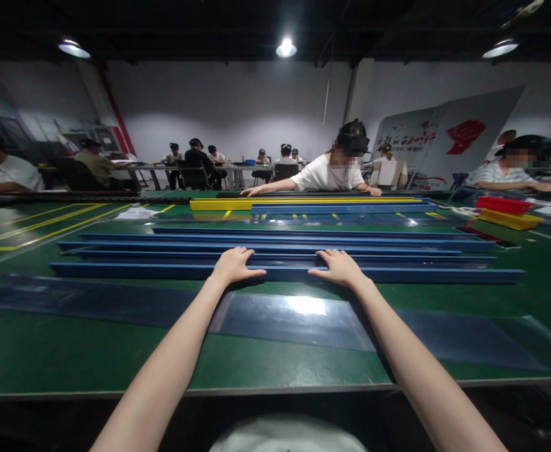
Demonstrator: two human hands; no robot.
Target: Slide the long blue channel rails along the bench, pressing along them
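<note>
A long blue plastic channel strip (134, 270) lies across the table, the nearest of several similar strips (398, 245) laid side by side. My left hand (234, 266) grips this near strip left of its middle, fingers over the top and thumb along the near side. Farther right, my right hand (340, 267) holds the same strip in the same way, its thumb pointing inward. The undersides of my fingers are partly hidden. Under my forearms stretches a long, flat clear plastic sleeve (298, 326), shiny and lying on the green tabletop.
Across the table a co-worker (325, 172) leans over a yellow strip (209, 204) and another blue strip (341, 209). Red (504, 204) and yellow bins (511, 219) stand at the right. White paper (136, 213) lies at the left. The table's front edge (284, 390) runs below my forearms.
</note>
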